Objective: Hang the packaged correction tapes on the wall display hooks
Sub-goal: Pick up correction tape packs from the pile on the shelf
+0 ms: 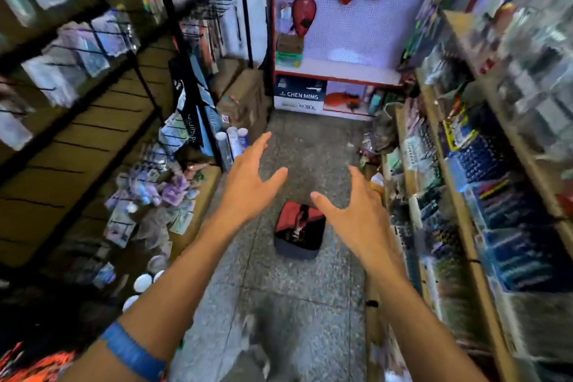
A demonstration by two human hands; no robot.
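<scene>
— From my feed the floor looks like speckled, matt stone. And those packets?
— Glossy clear plastic on thin black metal hooks; I see cardboard boxes too.

- Two bare hands are seen, the left hand and the right hand, both empty with fingers spread.
- One blue wristband is worn on the left arm.
- One red and dark bag is seen on the floor.
- One carton marked CHEN MING is counted.
- Three upright rolls are counted.
- The blurred packets on the hooks cannot be counted.
</scene>
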